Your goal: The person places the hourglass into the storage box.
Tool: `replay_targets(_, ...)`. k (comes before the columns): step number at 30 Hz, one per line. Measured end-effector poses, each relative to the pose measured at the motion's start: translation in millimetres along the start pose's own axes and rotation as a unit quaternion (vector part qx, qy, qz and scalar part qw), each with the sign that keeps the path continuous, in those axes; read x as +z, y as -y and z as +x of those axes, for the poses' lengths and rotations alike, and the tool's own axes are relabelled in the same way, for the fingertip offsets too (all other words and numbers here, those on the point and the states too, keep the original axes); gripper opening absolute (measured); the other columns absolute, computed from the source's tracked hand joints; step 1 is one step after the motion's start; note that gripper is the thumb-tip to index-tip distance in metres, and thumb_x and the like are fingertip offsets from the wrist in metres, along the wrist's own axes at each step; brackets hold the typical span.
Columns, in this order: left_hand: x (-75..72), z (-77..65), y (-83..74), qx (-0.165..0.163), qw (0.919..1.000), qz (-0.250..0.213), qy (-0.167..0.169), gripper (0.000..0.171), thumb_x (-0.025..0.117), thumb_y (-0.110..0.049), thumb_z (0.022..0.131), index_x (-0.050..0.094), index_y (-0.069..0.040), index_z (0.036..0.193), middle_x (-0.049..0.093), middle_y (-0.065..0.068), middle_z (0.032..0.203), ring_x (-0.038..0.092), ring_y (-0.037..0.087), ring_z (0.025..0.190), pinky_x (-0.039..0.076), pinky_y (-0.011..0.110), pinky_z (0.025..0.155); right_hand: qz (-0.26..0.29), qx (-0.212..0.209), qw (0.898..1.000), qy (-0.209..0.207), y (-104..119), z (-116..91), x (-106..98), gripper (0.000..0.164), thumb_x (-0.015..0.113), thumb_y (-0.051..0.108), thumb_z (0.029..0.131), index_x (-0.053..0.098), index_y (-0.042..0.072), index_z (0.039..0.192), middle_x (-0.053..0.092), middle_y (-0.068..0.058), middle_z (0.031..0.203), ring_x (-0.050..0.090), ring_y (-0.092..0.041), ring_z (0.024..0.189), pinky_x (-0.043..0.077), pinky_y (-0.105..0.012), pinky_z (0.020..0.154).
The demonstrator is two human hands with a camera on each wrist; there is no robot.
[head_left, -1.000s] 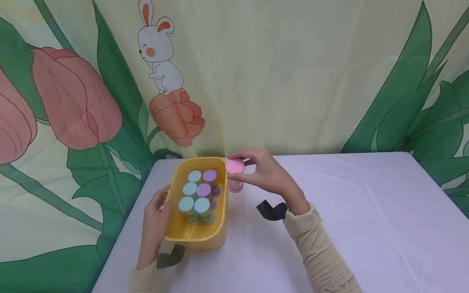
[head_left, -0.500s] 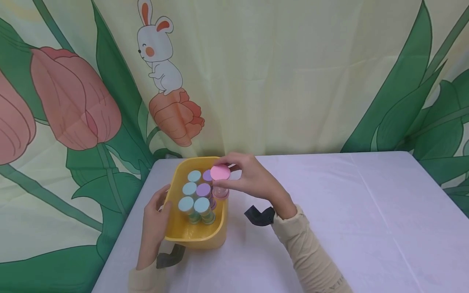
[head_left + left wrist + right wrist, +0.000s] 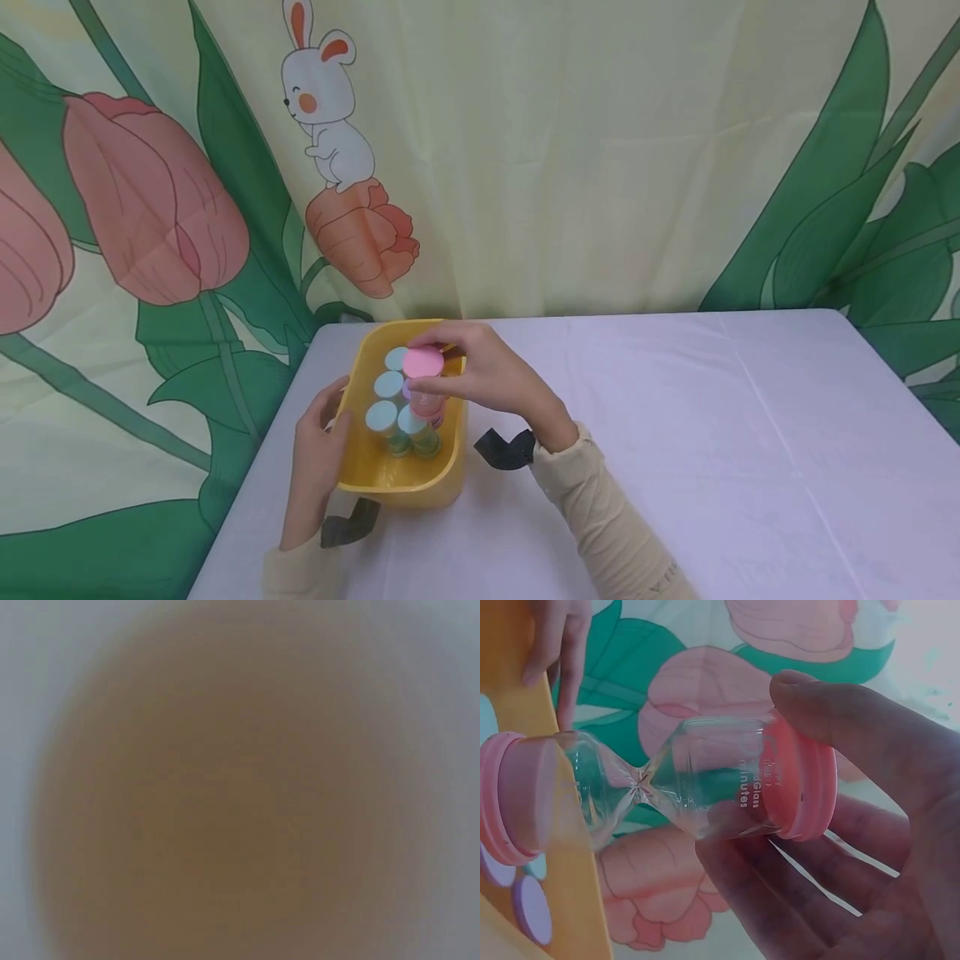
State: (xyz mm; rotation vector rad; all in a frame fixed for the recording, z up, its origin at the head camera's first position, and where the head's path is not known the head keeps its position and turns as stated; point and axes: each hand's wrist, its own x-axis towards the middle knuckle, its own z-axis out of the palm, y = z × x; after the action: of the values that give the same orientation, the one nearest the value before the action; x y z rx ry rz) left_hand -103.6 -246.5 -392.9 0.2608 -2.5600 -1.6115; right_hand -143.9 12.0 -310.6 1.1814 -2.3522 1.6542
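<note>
My right hand (image 3: pixel 491 375) pinches a pink-capped hourglass (image 3: pixel 423 362) by its upper end, over the inside of the yellow bin (image 3: pixel 408 498). In the right wrist view the hourglass (image 3: pixel 641 784) shows clear glass with a narrow waist and printed letters; thumb and fingers lie around one cap. Several hourglasses with light blue caps (image 3: pixel 382 418) stand upright in the bin. Purple-capped ones (image 3: pixel 532 909) are mostly hidden behind the pink one in the head view. My left hand (image 3: pixel 317 454) grips the bin's left rim. A brown blur fills the left wrist view.
The bin stands at the left of a table under a white cloth (image 3: pixel 675 433). Behind it hangs a curtain (image 3: pixel 562 167) printed with a rabbit and tulips. Dark straps (image 3: pixel 506 450) cross both wrists.
My right hand has carried the pink hourglass leftward, from beside the bin's right edge over the rim to above the other hourglasses. My left hand stays on the bin.
</note>
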Motion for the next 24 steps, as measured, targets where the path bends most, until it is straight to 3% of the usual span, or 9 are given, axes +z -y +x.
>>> replay_targets(6,0.5,1.2,-1.1,-0.005,1.0000,0.002,0.000,0.047,0.044,-0.017,0.101,0.045,-0.015,0.148,0.052,0.011,0.144,0.048,0.030,0.132,0.040,0.053,0.110,-0.002,0.010,1.000,0.009,-4.7,4.7,11.4,0.038,0.080,0.013,0.082,0.069,0.005,0.118,0.068,-0.002,0.110,0.059,-0.011,0.100,0.055,-0.029,0.089)
replay_targets(11,0.7,0.5,-1.8,-0.007,1.0000,0.004,0.000,0.047,0.044,-0.018,0.101,0.044,-0.015,0.149,0.051,0.011,0.145,0.047,0.030,0.133,0.040,0.052,0.110,0.035,0.025,0.999,0.019,-9.0,6.9,21.7,0.039,0.080,0.012,0.082,0.068,0.003,0.118,0.068,-0.004,0.111,0.062,-0.013,0.097,0.057,-0.029,0.085)
replay_targets(18,1.2,-0.8,-2.4,-0.005,1.0000,0.006,0.000,0.047,0.044,-0.020,0.102,0.044,-0.016,0.149,0.051,0.010,0.145,0.048,0.029,0.133,0.041,0.051,0.109,0.050,0.054,0.996,0.040,-12.9,7.5,33.4,0.036,0.079,0.018,0.084,0.069,0.009,0.116,0.067,0.001,0.106,0.064,-0.012,0.090,0.058,-0.029,0.076)
replay_targets(24,1.4,-1.1,-3.0,-0.005,1.0000,0.006,0.001,0.047,0.044,-0.021,0.102,0.044,-0.018,0.149,0.051,0.010,0.145,0.048,0.029,0.132,0.042,0.051,0.108,0.056,0.051,0.995,0.065,-16.3,10.4,39.0,0.033,0.079,0.021,0.084,0.070,0.011,0.114,0.067,0.005,0.102,0.064,-0.006,0.091,0.057,-0.025,0.081)
